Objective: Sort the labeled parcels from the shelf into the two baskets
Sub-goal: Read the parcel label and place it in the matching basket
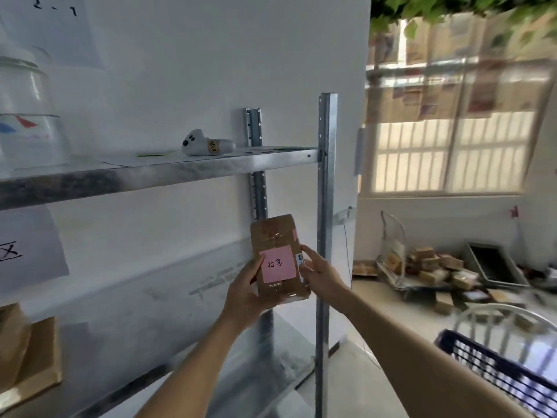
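- The shelf [156, 168] post stands just right of your hands; open room lies right, toward the basket [494, 369].
- The parcel [278, 256], upright before you, looks light, stiff, with slick tape.
- Your left hand [245, 292] and right hand [319, 273] curl round its sides; keep hold there.

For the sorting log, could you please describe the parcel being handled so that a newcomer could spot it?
Start at the metal shelf. Below its right end, the left hand and right hand hold a brown taped parcel upright. Its pink label bears handwritten characters.
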